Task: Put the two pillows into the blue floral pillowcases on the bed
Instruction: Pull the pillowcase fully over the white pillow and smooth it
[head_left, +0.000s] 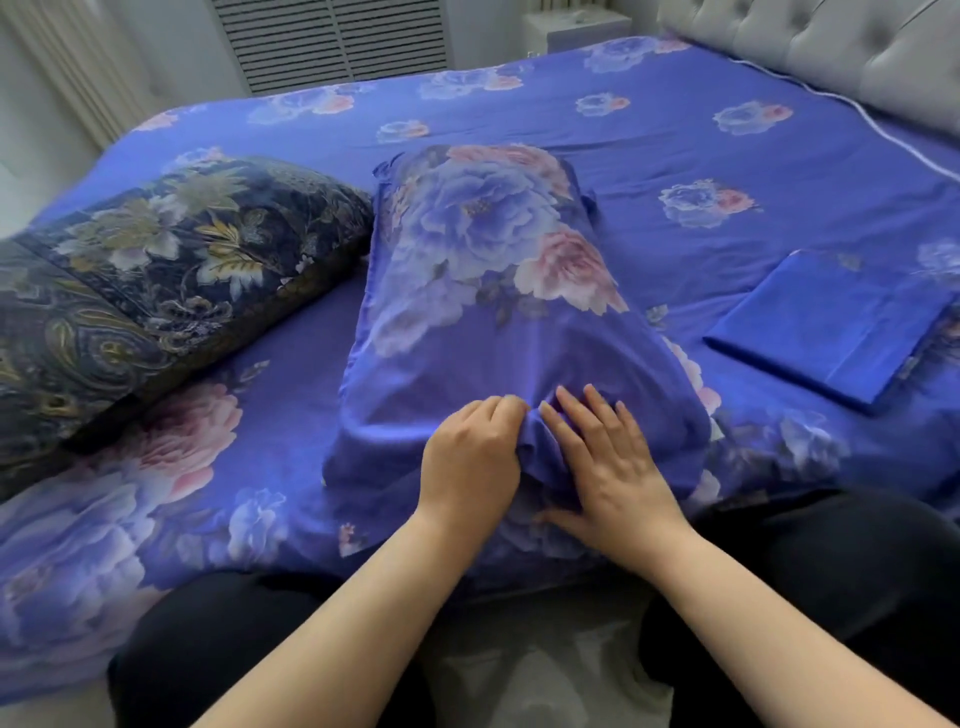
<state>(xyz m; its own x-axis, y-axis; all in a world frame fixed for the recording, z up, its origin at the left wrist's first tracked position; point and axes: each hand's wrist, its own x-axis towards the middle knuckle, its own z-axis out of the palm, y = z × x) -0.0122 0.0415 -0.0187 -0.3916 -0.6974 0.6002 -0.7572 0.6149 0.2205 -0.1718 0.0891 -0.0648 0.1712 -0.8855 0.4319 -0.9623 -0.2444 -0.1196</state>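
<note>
**Pillow inside blue floral pillowcase on the bed**

A filled blue floral pillowcase (498, 312) lies lengthwise mid-bed. At its near, open end, the left hand (470, 467) pinches a fold of fabric; the right hand (608, 462) presses flat, fingers straight. A dark floral pillow (156, 280) lies left; a folded pillowcase (831, 327) lies right, apart, on the bed (675, 130).

cased pillow (498, 312): mid-bed | dark pillow (171, 265): left | folded pillowcase (831, 332): right

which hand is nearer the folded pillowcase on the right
Right. The right hand lies flat on the covered pillow, on the folded pillowcase's side; the left hand is farther away.
</note>
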